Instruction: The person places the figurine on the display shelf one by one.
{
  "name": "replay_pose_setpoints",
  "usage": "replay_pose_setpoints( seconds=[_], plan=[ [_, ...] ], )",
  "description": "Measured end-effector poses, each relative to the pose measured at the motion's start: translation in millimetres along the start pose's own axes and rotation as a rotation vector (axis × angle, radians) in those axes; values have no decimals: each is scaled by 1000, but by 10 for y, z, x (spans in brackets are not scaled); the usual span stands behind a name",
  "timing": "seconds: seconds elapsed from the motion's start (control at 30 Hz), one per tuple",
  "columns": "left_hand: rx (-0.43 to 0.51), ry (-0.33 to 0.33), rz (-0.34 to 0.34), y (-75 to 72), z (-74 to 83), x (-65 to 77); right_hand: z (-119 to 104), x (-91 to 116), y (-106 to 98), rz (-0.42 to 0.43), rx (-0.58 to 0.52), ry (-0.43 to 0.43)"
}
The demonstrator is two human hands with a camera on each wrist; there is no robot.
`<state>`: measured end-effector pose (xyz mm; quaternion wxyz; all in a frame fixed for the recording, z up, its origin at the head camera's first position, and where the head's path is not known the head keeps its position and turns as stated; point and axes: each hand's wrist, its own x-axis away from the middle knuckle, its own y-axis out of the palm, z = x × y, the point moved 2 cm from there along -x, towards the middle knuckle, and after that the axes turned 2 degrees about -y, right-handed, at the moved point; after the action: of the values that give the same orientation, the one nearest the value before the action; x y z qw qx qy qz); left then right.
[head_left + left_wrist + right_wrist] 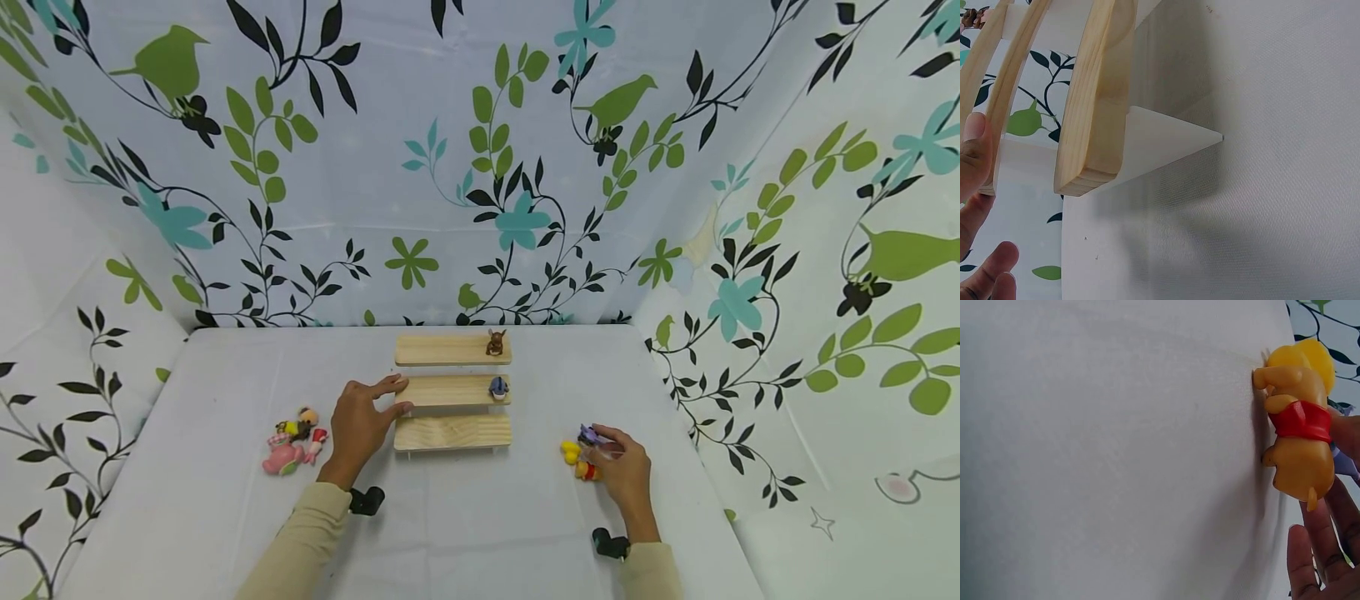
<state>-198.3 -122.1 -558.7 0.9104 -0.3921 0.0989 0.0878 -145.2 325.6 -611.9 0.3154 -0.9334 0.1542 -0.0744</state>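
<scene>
A three-tier wooden display shelf (453,432) stands mid-table. My left hand (362,423) pinches the left end of its middle board (1013,69) between thumb and fingers. On the top board sits a brown figurine (496,342), and a blue-grey figurine (498,387) is on the middle board, both at the right end. To the right of the shelf, my right hand (628,473) pinches a purple figurine (588,435), largely hidden behind the bear in the right wrist view. Right beside those fingers lies a yellow bear figurine in a red shirt (1302,422), with a yellow piece (571,452) at its head.
Left of the shelf lies a cluster of several small figurines, among them a pink one (282,457) and a red and pink one (317,445). A white cloth covers the table (465,525). Leaf-and-bird patterned curtains (420,167) hang at the back and sides.
</scene>
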Motion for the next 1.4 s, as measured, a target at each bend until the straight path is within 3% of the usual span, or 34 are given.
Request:
replay_pose_setpoints(
  seconds=[0.57,1.4],
  plan=[
    [-11,-16,-4,0,3,-1,28,-107,37,-66,30,-75],
    [0,-25,-2,3,-13,2,-37,-187,140,-63,108,-157]
  ],
)
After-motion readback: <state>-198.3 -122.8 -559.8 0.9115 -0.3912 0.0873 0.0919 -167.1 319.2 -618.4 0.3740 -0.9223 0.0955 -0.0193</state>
